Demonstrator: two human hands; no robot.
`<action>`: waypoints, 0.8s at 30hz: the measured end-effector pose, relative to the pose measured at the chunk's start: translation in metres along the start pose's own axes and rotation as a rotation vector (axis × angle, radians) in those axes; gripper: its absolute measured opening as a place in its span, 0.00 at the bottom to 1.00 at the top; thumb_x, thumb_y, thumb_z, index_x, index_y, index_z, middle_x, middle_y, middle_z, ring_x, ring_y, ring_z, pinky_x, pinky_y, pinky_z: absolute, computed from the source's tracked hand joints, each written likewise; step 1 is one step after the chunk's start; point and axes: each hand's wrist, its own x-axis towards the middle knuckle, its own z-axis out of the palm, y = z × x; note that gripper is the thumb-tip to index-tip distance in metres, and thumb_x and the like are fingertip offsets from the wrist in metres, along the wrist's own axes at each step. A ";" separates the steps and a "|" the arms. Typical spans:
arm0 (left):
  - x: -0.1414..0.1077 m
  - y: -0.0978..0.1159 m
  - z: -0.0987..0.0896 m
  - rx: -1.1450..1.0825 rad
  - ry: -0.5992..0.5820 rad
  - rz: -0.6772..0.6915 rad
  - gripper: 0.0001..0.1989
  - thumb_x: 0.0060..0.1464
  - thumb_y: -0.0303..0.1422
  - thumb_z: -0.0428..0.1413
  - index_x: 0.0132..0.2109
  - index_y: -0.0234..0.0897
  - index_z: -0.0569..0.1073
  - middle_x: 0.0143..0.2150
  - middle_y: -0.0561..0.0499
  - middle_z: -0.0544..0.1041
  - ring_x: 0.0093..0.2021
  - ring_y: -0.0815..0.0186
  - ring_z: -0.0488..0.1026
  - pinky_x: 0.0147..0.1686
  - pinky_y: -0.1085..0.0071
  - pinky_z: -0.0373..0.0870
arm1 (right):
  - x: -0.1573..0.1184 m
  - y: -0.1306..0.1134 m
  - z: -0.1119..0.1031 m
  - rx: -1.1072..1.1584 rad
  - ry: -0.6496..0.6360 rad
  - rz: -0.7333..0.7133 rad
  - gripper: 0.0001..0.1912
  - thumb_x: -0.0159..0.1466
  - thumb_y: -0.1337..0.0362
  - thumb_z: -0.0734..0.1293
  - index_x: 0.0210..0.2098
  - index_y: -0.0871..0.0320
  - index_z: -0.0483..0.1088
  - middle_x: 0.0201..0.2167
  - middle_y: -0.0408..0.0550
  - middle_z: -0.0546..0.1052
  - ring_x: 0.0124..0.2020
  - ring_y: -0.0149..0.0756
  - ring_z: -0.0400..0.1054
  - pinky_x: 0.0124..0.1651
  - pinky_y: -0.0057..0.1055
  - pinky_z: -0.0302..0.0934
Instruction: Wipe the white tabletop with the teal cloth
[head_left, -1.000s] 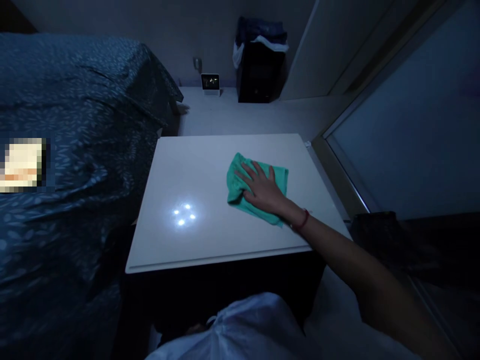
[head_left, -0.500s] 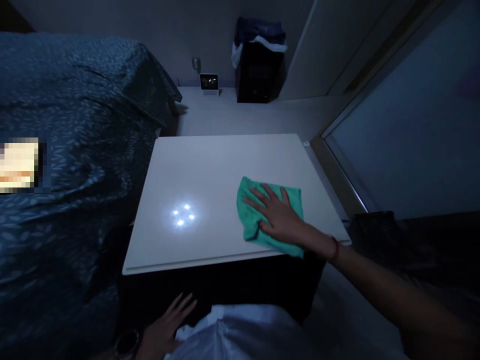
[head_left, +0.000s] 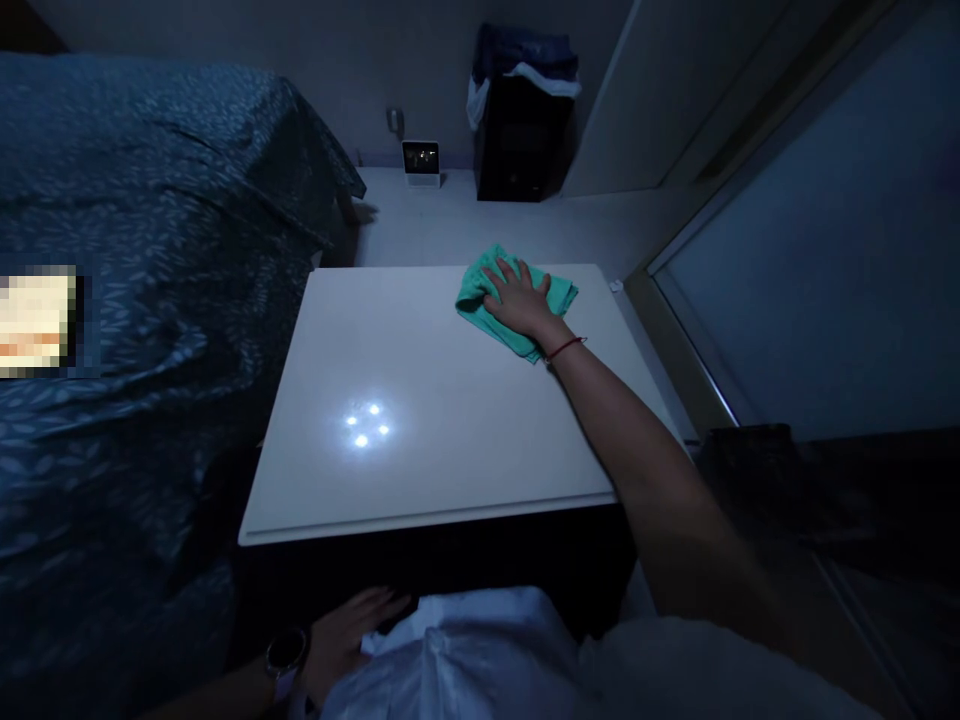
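Dim light covers the room and its white desk (head_left: 420, 370). Nearest, the left hand (head_left: 337, 635), with a watch (head_left: 286, 650) at its wrist, lies beside the pale shirt (head_left: 480, 650); its fingers are partly dark, and whether they grip anything I cannot tell. A bed (head_left: 127, 230) stands to the left. Across the desk, the right hand (head_left: 517, 302), wearing a red bracelet (head_left: 564, 348), rests with fingers spread open on the green cloth (head_left: 474, 285), which overlaps the far edge. Beyond, on the floor (head_left: 450, 220), are a small screen (head_left: 421, 158) and a black box (head_left: 517, 145) topped with clothes (head_left: 521, 50).
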 end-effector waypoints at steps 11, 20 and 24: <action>0.003 -0.006 -0.005 0.034 -0.044 0.107 0.60 0.66 0.73 0.21 0.74 0.46 0.80 0.69 0.41 0.82 0.68 0.40 0.81 0.71 0.55 0.75 | -0.222 0.000 0.033 -0.045 -0.152 -0.428 0.46 0.71 0.54 0.67 0.86 0.42 0.54 0.89 0.50 0.47 0.87 0.75 0.37 0.77 0.87 0.38; 0.000 -0.004 0.000 0.056 0.041 0.084 0.57 0.68 0.72 0.24 0.71 0.47 0.82 0.66 0.41 0.84 0.66 0.41 0.83 0.68 0.56 0.79 | -0.192 0.043 0.028 -0.075 -0.107 -0.362 0.42 0.74 0.54 0.62 0.85 0.45 0.56 0.88 0.54 0.51 0.85 0.76 0.43 0.74 0.88 0.44; 0.000 -0.006 0.008 0.049 -0.002 0.082 0.61 0.63 0.76 0.22 0.73 0.48 0.81 0.65 0.41 0.84 0.66 0.43 0.83 0.67 0.54 0.80 | -0.092 0.064 0.012 -0.094 -0.022 -0.164 0.39 0.77 0.54 0.58 0.85 0.49 0.56 0.88 0.57 0.51 0.86 0.74 0.42 0.74 0.88 0.44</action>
